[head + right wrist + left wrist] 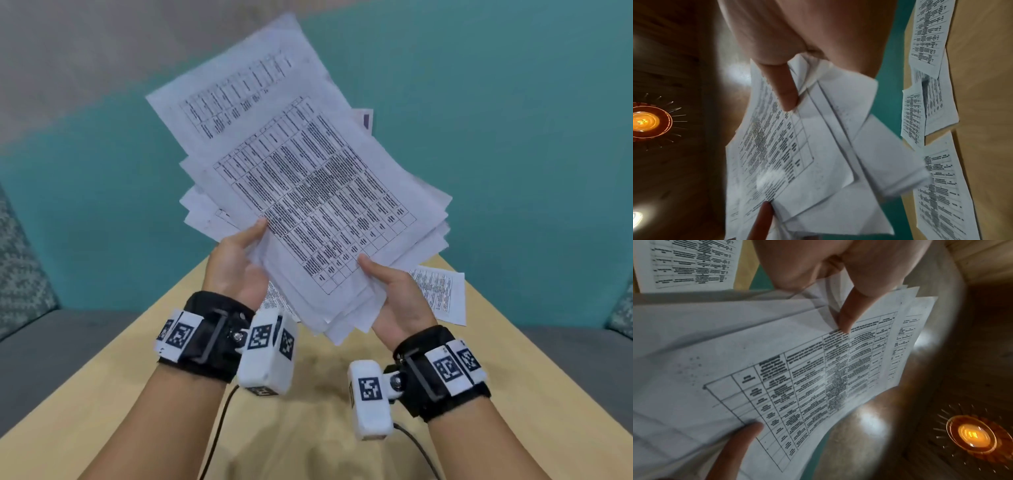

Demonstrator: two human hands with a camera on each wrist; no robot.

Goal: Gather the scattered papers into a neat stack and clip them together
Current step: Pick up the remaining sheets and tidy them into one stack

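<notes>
A loose bundle of white printed papers (pixel 308 192) with table grids is lifted above the wooden table (pixel 308 394), its sheets fanned out and uneven. My left hand (pixel 236 260) grips the bundle's lower left edge, thumb on top of the sheets. My right hand (pixel 394 291) grips the lower right corner, thumb on the top page. The left wrist view shows the bundle (pixel 797 369) pinched between thumb and fingers; the right wrist view shows the same papers (pixel 807 154) pinched at a corner. I see no clip in any view.
More printed sheets lie on the table: one (pixel 442 294) to the right beyond my right hand, another (pixel 274 301) partly hidden under the bundle. Several sheets (pixel 931 113) show along the table edge. Grey seating (pixel 51 342) flanks the table, teal floor (pixel 513 171) beyond.
</notes>
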